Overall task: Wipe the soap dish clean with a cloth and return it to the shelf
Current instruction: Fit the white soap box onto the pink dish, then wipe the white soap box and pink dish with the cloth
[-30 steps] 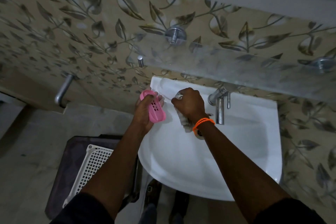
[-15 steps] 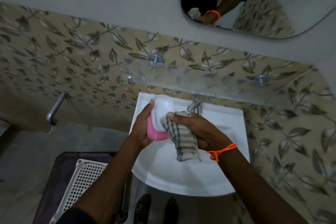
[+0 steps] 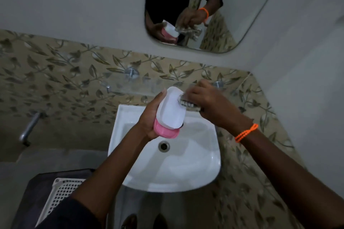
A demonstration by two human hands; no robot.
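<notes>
The soap dish (image 3: 170, 109) has a white top part and a pink lower part. My left hand (image 3: 149, 117) grips it from the left side, tilted, above the white sink (image 3: 195, 169). My right hand (image 3: 208, 102) holds a bunched checked cloth (image 3: 188, 103) and presses it against the dish's upper right edge. Most of the cloth is hidden under that hand. The glass shelf (image 3: 141, 87) runs along the tiled wall just behind both hands.
A mirror (image 3: 242, 15) above reflects the hands and dish. A white perforated basket (image 3: 61, 195) sits on a dark stool at lower left. A metal tap (image 3: 29, 128) sticks out of the left wall. The sink drain (image 3: 163, 146) lies below the dish.
The view has tilted up, showing more mirror. The dish has risen toward the shelf with its white part facing me. The cloth no longer hangs loose; it is bunched under my right hand.
</notes>
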